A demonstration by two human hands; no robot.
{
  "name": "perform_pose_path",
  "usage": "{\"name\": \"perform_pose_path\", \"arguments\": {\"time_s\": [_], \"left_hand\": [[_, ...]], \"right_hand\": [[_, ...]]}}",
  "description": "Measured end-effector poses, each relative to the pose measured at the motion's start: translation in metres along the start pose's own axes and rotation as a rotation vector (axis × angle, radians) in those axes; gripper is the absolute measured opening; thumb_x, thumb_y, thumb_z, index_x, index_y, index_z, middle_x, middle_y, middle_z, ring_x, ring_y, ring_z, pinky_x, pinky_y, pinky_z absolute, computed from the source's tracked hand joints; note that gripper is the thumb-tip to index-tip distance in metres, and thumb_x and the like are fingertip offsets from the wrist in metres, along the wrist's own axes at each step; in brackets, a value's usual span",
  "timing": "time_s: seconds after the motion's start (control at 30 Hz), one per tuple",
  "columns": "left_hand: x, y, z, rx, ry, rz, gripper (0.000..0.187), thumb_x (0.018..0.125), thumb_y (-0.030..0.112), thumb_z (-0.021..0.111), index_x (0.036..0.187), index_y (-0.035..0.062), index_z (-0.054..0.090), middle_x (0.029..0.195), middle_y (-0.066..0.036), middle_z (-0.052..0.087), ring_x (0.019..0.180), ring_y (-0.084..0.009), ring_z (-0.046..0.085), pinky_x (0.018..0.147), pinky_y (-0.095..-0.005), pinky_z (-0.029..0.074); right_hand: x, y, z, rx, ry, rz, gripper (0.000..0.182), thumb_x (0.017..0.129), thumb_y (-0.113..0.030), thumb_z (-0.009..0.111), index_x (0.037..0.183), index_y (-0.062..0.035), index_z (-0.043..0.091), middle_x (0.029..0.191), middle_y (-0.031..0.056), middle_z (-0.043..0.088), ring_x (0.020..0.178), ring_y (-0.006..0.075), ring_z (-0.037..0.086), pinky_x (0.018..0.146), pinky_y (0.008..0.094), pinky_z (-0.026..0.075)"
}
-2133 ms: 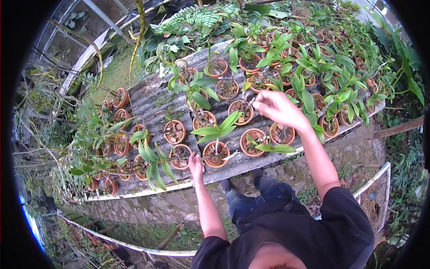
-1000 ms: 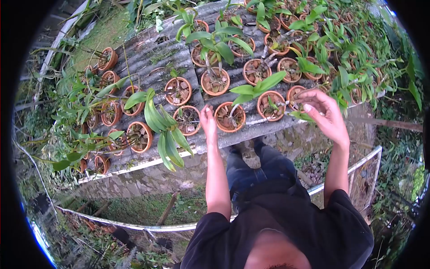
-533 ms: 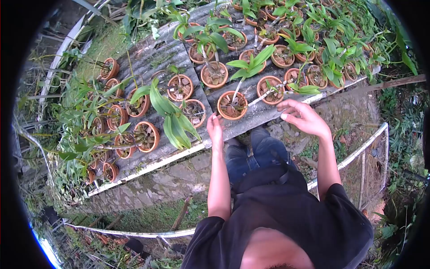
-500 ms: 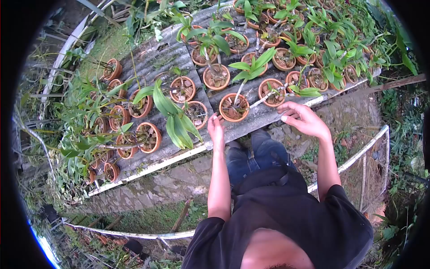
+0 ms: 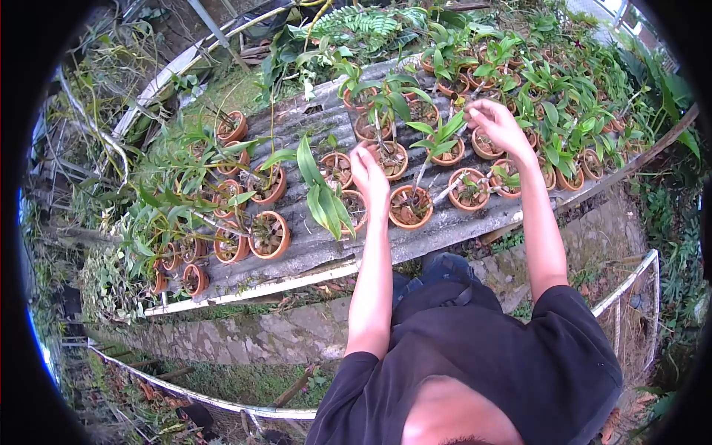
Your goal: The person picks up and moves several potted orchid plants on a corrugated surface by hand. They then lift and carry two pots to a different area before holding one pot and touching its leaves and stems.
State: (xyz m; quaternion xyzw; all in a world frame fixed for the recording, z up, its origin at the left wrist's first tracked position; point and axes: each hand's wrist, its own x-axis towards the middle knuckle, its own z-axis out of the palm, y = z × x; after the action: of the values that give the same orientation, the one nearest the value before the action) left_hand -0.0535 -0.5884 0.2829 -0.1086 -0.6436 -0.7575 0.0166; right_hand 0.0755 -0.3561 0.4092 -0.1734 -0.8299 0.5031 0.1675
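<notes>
My left hand (image 5: pixel 369 176) is over the front middle of the bench, its fingers loosely bent and holding nothing visible. It is beside a clay pot (image 5: pixel 391 160) filled with brown chunks and partly covers a neighbouring one (image 5: pixel 337 170). My right hand (image 5: pixel 500 130) is raised farther back, thumb and fingers slightly apart, near the leaves of a potted plant (image 5: pixel 447 150). Between my forearms, at the bench's front edge, stands a clay pot (image 5: pixel 410 207) with a leaning pale stem. Another pot (image 5: pixel 469 189) sits just right of it.
Corrugated grey sheeting (image 5: pixel 311 256) forms the sloping bench top, with a pale front rail (image 5: pixel 259 291). Potted leafy plants (image 5: pixel 268 235) crowd the left side, and more plants (image 5: pixel 552 122) fill the right. A stone-paved strip (image 5: pixel 245 337) and a white-railed fence (image 5: pixel 222 402) lie below.
Both hands have left the front-edge pot and reached farther over the bench, the right one farthest, up among the leaves. The view has shifted, so the bench sits lower in it.
</notes>
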Motion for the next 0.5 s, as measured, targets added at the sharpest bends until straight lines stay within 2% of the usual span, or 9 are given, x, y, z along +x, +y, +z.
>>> {"name": "perform_pose_path", "arguments": {"time_s": [0.07, 0.17, 0.27, 0.33, 0.37, 0.47, 0.5], "left_hand": [[0.021, 0.022, 0.011, -0.068, -0.015, 0.039, 0.035, 0.104, 0.026, 0.037, 0.119, -0.0011, 0.053, 0.104, -0.012, 0.062, 0.095, -0.0178, 0.058, 0.087, -0.0325, 0.044], [0.047, 0.050, 0.024, -0.124, 0.010, 0.020, 0.031, 0.103, 0.024, 0.042, 0.118, -0.0017, 0.053, 0.102, -0.011, 0.063, 0.091, -0.0168, 0.058, 0.083, -0.0308, 0.045], [0.079, 0.048, 0.033, -0.154, 0.117, 0.023, 0.027, 0.098, 0.018, 0.052, 0.116, -0.0016, 0.053, 0.097, -0.008, 0.062, 0.084, -0.0148, 0.058, 0.077, -0.0289, 0.046], [0.095, 0.054, 0.035, -0.166, 0.170, -0.049, 0.028, 0.095, 0.016, 0.054, 0.116, -0.0016, 0.053, 0.092, -0.007, 0.059, 0.080, -0.0135, 0.055, 0.074, -0.0279, 0.045], [0.105, 0.054, 0.037, -0.184, 0.199, -0.040, 0.028, 0.093, 0.015, 0.055, 0.116, -0.0020, 0.053, 0.089, -0.005, 0.056, 0.077, -0.0127, 0.053, 0.071, -0.0277, 0.045], [0.134, 0.050, 0.043, -0.215, 0.228, -0.078, 0.028, 0.093, 0.014, 0.054, 0.116, -0.0029, 0.052, 0.090, -0.005, 0.057, 0.073, -0.0118, 0.052, 0.068, -0.0267, 0.044], [0.143, 0.052, 0.042, -0.148, 0.195, -0.153, 0.033, 0.095, 0.019, 0.051, 0.121, -0.0007, 0.050, 0.104, -0.010, 0.058, 0.088, -0.0192, 0.056, 0.072, -0.0340, 0.047]], "right_hand": [[0.028, -0.013, -0.002, -0.042, -0.051, 0.050, 0.027, 0.099, -0.022, 0.050, 0.118, -0.0042, 0.058, 0.106, 0.0058, 0.066, 0.091, 0.0131, 0.064, 0.076, 0.0263, 0.050], [0.067, -0.021, -0.003, -0.116, -0.123, 0.079, 0.031, 0.099, -0.027, 0.050, 0.119, -0.0056, 0.058, 0.108, 0.0061, 0.066, 0.092, 0.0150, 0.064, 0.076, 0.0313, 0.051], [0.104, -0.019, -0.004, -0.183, -0.167, 0.168, 0.033, 0.098, -0.030, 0.051, 0.118, -0.0051, 0.058, 0.105, 0.0054, 0.067, 0.088, 0.0143, 0.062, 0.073, 0.0302, 0.051], [0.140, -0.006, -0.009, -0.255, -0.207, 0.209, 0.033, 0.097, -0.030, 0.051, 0.117, -0.0040, 0.058, 0.101, 0.0061, 0.067, 0.080, 0.0138, 0.062, 0.063, 0.0293, 0.051], [0.156, 0.000, -0.012, -0.312, -0.200, 0.210, 0.033, 0.097, -0.029, 0.052, 0.114, -0.0029, 0.059, 0.096, 0.0070, 0.067, 0.072, 0.0139, 0.061, 0.053, 0.0294, 0.048], [0.188, 0.006, -0.013, -0.465, -0.183, 0.254, 0.032, 0.091, -0.025, 0.055, 0.111, 0.0000, 0.062, 0.094, 0.0145, 0.068, 0.074, 0.0216, 0.067, 0.054, 0.0382, 0.053], [0.204, 0.019, -0.013, -0.482, -0.190, 0.244, 0.033, 0.088, -0.020, 0.054, 0.111, 0.0015, 0.062, 0.096, 0.0171, 0.067, 0.074, 0.0252, 0.068, 0.056, 0.0408, 0.054]]}}
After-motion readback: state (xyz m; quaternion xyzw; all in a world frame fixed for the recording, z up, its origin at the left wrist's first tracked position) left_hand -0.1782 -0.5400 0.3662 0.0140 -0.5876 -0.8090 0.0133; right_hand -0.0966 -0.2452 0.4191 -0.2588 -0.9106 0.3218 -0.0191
